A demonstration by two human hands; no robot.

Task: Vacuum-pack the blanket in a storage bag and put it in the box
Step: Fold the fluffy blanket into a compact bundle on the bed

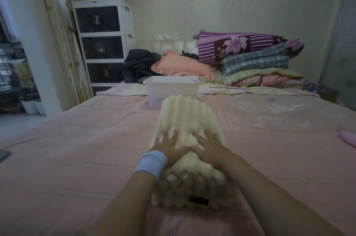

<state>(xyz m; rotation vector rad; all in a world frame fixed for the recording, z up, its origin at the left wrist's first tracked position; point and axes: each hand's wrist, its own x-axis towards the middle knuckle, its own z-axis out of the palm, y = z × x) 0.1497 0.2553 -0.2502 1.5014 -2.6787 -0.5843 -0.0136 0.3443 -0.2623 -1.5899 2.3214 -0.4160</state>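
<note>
A cream, ribbed fluffy blanket (186, 116) lies folded into a long thick stack in the middle of the pink bed, running away from me. My left hand (169, 146), with a pale blue wristband, presses flat on its top with fingers spread. My right hand (209, 148) presses flat beside it, thumbs nearly meeting. Just beyond the blanket's far end stands a translucent plastic box (171, 88) with a white rim. A clear plastic storage bag (273, 109) lies flat on the bed to the right.
A pink object (347, 138) lies at the bed's right edge. Pillows and folded quilts (256, 60) are stacked at the headboard, with dark clothes (139, 64) beside them. A white drawer cabinet (103, 39) stands at the left wall.
</note>
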